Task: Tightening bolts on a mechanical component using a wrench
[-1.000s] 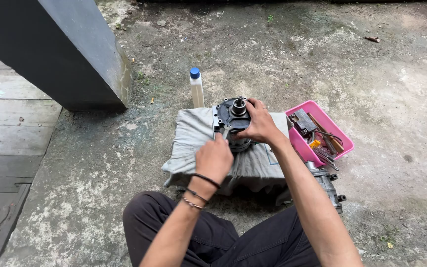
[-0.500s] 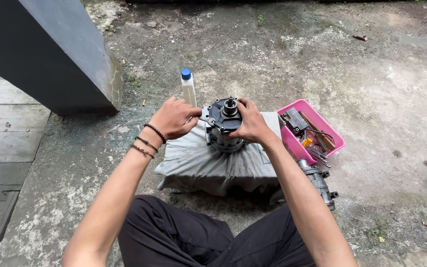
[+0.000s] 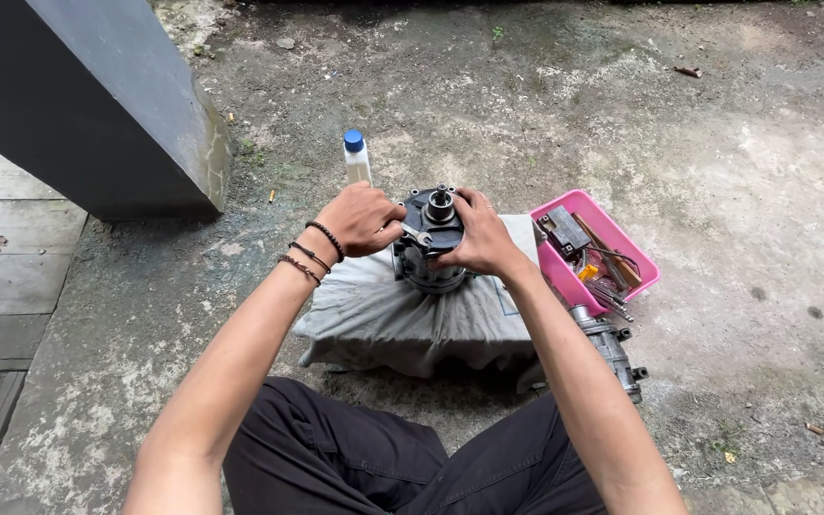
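A dark round metal compressor (image 3: 428, 250) with a short shaft on top stands upright on a grey cloth-covered block (image 3: 402, 319). My left hand (image 3: 362, 218) is closed around a small metal wrench (image 3: 416, 235) laid against the top left of the compressor. My right hand (image 3: 479, 232) grips the compressor's top right side, fingers curled over its rim near the shaft. Dark bead bracelets circle my left wrist.
A plastic bottle (image 3: 357, 158) with a blue cap stands just behind the compressor. A pink tray (image 3: 553, 259) of tools sits at the right, and a grey metal part (image 3: 610, 348) lies on the concrete beside my right arm. A dark pillar (image 3: 97, 105) rises at upper left beside wooden planks.
My left hand rose from the cloth's front to the compressor's left side and now holds the wrench against it. My right hand stayed on the compressor.
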